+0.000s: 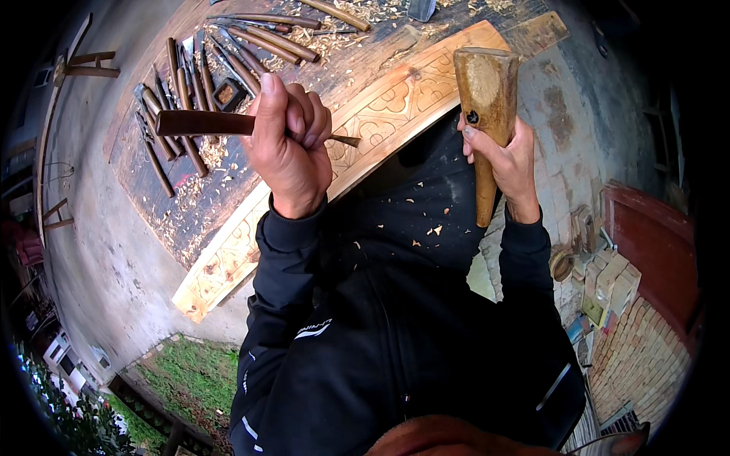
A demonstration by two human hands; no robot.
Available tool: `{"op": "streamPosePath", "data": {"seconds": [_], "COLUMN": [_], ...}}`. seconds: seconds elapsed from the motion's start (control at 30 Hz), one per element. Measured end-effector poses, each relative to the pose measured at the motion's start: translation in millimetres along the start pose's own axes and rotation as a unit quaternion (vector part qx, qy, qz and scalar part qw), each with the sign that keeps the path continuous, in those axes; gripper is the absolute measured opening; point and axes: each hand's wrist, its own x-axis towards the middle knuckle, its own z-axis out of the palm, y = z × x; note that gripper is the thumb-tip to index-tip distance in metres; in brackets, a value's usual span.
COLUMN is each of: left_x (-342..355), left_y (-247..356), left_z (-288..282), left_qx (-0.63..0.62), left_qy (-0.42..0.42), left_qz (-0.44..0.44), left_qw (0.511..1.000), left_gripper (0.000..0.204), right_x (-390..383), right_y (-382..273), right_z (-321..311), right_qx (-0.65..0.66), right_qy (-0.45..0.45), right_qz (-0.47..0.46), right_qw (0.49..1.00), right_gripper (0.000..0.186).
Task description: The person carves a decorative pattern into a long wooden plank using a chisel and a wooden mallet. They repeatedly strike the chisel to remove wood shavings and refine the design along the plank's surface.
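Note:
My left hand (293, 144) is wrapped round a carving chisel (204, 123). Its dark wooden handle sticks out to the left, and its metal tip (347, 140) points right, over the face of a long pale board (384, 114). Carved flower-like outlines and straight grooves run along that board, which lies slantwise on the near edge of the worktable. Off the board's right part, my right hand (503, 156) grips a wooden mallet (487, 83) by its tapering lower end. The mallet's thick head is up, with a worn, lighter patch on it.
Several wooden-handled chisels (194, 83) lie across the dark worktable (144, 186) among shavings. A small black box-like object (228, 94) sits among them. Wood chips rest on my dark clothing (433, 230). Stacked blocks (612, 281) and a reddish panel (654, 251) stand at the right.

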Motion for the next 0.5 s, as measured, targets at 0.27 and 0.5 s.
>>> {"op": "streamPosePath", "data": {"seconds": [0.27, 0.5], "left_x": [-10, -14], "left_y": [-30, -30], "left_z": [24, 43], "left_qx": [0.191, 0.272], "left_qy": [-0.010, -0.032], "left_qz": [0.087, 0.132], "left_qw": [0.978, 0.953], "left_gripper": [0.045, 0.031], "right_x": [5, 28], "right_y": [-21, -162], "right_z": [3, -13], "right_qx": [-0.107, -0.020], "right_qy": [0.038, 0.075], "right_qz": [-0.085, -0.401], "right_qw": [0.990, 0.913], "right_gripper": [0.035, 0.043]}}
